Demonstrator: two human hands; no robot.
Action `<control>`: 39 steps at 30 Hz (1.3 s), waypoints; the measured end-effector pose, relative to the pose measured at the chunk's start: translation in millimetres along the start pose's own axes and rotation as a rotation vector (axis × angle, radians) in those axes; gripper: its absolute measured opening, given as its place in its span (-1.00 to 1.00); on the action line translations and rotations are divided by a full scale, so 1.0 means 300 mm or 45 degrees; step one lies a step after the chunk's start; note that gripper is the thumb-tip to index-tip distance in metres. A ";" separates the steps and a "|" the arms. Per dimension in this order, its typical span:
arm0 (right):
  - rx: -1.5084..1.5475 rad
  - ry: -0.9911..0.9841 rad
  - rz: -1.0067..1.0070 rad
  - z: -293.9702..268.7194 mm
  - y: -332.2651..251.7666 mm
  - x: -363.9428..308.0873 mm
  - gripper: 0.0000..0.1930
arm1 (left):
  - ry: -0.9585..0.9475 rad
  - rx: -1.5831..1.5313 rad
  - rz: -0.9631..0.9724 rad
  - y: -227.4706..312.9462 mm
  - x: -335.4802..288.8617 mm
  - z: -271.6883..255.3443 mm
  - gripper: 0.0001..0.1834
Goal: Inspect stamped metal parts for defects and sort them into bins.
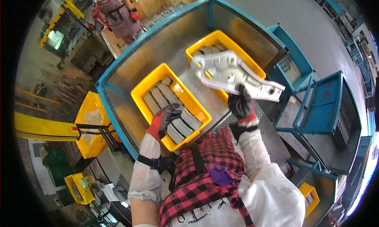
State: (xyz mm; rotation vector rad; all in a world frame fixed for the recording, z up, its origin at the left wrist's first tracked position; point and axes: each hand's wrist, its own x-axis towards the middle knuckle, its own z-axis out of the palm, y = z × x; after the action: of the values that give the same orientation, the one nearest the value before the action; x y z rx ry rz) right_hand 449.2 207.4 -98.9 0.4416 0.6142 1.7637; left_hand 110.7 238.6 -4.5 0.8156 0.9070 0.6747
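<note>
My right hand (242, 104), in a black and red work glove, grips a silver stamped metal bracket (233, 74) by its near edge. The bracket has holes and raised ribs, and it is held up over the second yellow bin (258, 69), hiding part of it. My left hand (166, 118), gloved alike, is over the nearer yellow bin (204, 110), its slightly bent fingers apart above rows of grey curved metal pieces (186, 118). Whether the fingertips touch those pieces I cannot tell. More grey pieces (213, 49) lie in the second bin.
Both bins stand inside a large blue-rimmed metal container (158, 27). Blue metal racks (319, 104) stand to the right. At the left are a yellow beam (45, 127) and another yellow bin (92, 112). A person in an apron (116, 13) stands beyond, beside a wooden crate (154, 1).
</note>
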 end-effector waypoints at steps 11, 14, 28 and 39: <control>-0.954 -0.488 -0.779 0.487 0.255 0.078 -0.80 | 0.141 -0.019 -0.059 0.003 -0.039 0.028 -0.59; -1.025 -0.492 -0.820 0.499 0.270 0.055 -0.78 | 0.096 0.013 -0.006 0.015 -0.059 0.026 -0.60; -1.091 -0.344 -1.039 0.516 0.337 0.030 -0.87 | 0.083 -0.002 -0.027 0.030 -0.029 0.014 -0.62; -0.962 -0.333 -0.869 0.513 0.395 0.011 -0.83 | 0.072 0.091 -0.080 0.045 -0.030 0.011 -0.63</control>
State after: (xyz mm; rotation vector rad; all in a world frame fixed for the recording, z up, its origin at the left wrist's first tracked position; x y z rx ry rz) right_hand 447.5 213.7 95.2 -0.0745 -0.1161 1.1300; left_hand 107.3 237.4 11.6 0.8314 1.0090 0.6158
